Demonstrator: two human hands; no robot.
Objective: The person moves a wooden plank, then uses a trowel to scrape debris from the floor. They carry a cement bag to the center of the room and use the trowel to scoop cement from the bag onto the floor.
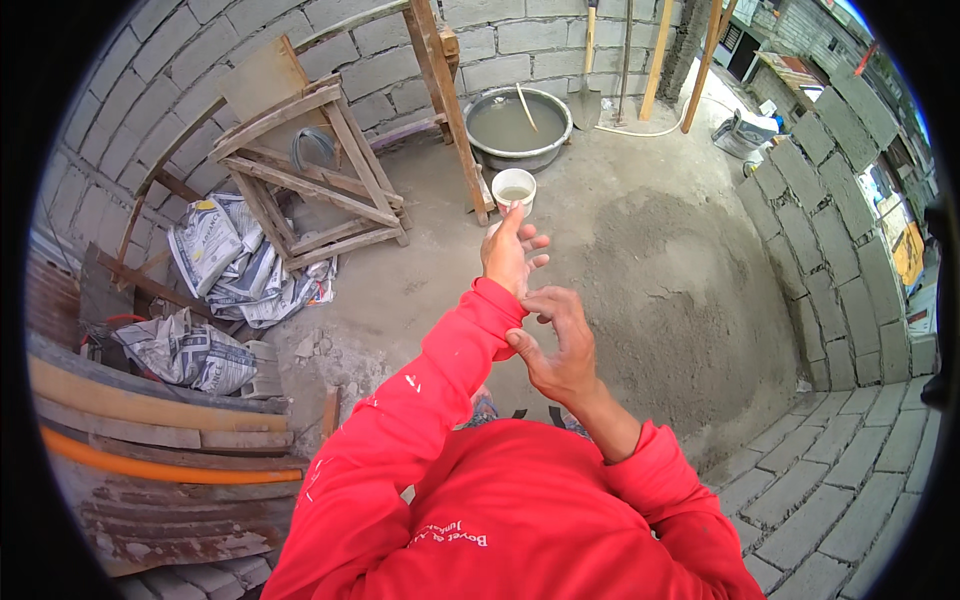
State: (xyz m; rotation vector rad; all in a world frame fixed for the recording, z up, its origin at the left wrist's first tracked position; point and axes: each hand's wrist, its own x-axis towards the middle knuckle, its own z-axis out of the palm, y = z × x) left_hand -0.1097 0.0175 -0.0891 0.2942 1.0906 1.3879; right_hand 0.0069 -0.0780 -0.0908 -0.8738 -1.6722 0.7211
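My left hand [512, 254] is held out over the floor with its fingers apart and nothing in it. In the view its thumb overlaps the lower edge of a small white bucket [500, 185], which stands on the floor beyond and holds greyish liquid. My right hand [562, 348] is at the left wrist, thumb and fingers closed about the edge of the red sleeve cuff [495, 318]. Behind the bucket stands a wide dark basin [483, 152] of grey water, with a thin pale stick leaning in it.
A broad heap of grey sand or mix [690, 320] spreads to the right, beside a low block wall [830, 225]. At left are a wooden frame [350, 170], crumpled bags [215, 245] and an orange pipe [170, 465]. A shovel [585, 105] leans at the back wall near upright timbers.
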